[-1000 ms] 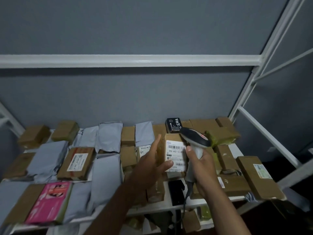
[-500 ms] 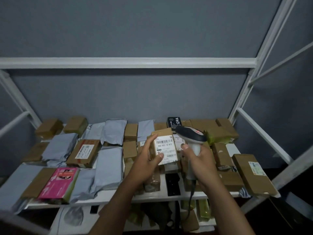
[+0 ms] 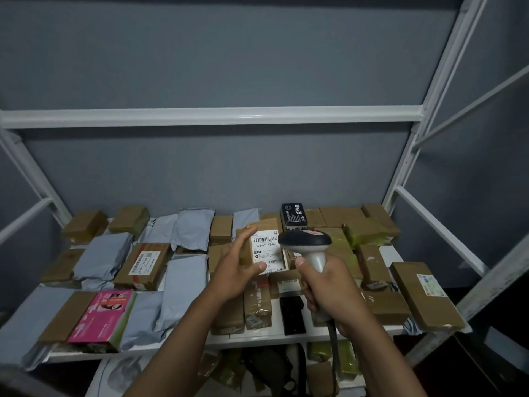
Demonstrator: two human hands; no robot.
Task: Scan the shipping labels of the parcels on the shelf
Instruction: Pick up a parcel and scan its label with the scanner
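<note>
Head view: the white metal shelf [image 3: 286, 338] is packed with parcels almost from edge to edge; only its bare front lip and a strip by the right rear post show. At the front right a long brown box [image 3: 423, 293] reaches past the front edge. Above the parcels the space is open up to the next white crossbar [image 3: 211, 116].

The left hand [image 3: 237, 270] holds a small brown parcel [image 3: 264, 247] tilted up above the middle row, thumb pressed on the lower edge of its white shipping label [image 3: 267, 250], fingers spread along the left side. The right hand [image 3: 329, 290] is wrapped round the grip of a barcode scanner [image 3: 306, 245], whose dark head sits just right of the label, near it; whether they touch I cannot tell.

Counted: two hands, one scanner, one pink box [image 3: 103, 316] at front left, one black box [image 3: 293, 214] at the rear, at least six grey mailer bags [image 3: 183, 290]. The brown boxes overlap too much to count.
</note>
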